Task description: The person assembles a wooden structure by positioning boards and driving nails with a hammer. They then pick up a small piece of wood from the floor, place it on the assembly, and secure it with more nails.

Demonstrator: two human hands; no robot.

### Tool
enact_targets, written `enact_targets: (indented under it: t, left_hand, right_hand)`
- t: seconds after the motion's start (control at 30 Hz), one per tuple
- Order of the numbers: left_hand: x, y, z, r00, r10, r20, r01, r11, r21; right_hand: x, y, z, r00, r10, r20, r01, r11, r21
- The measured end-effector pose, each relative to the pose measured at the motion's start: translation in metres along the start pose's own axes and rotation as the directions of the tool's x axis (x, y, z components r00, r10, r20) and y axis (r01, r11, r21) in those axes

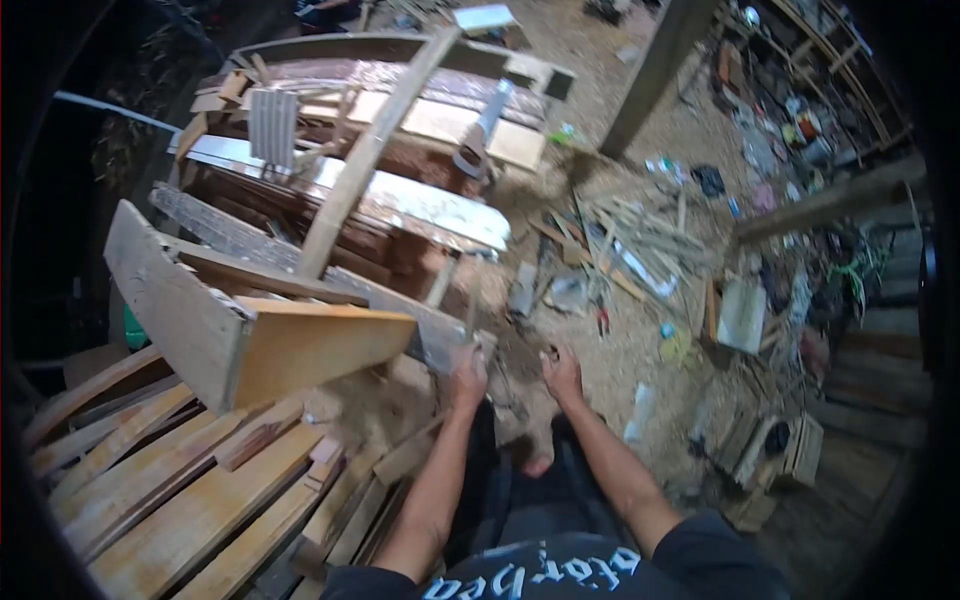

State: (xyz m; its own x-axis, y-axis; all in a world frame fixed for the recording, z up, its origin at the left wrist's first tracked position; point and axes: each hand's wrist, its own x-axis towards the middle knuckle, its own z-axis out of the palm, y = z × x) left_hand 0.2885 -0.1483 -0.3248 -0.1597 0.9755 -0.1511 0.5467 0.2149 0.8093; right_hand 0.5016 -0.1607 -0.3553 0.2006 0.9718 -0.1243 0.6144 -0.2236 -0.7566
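At the centre of the frame, our left hand [468, 376] is closed tight around the near end of a grey plank [400, 305]. The plank runs from there up towards the upper left, under a long pole [370, 150] leaning across the heap. Just left of the hand, a wide tan board [300, 345] lies tilted on a stack of planks [170, 490]. Our right hand [562, 372] hangs just beside the left with its fingers curled. We cannot tell whether it holds anything. Below it is sawdust-covered ground [620, 350], and wood scraps [620, 245] lie further up.
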Motion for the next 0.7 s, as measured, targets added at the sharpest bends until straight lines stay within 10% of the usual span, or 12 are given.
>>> enact_targets:
  t: [0.7]
  left_hand:
    - [-0.056, 0.116, 0.295, 0.999, -0.041, -0.017, 0.039, 0.992, -0.123]
  right_hand:
    - [0.099, 0.203, -0.220, 0.940, -0.034, 0.339, 0.063, 0.995, -0.075]
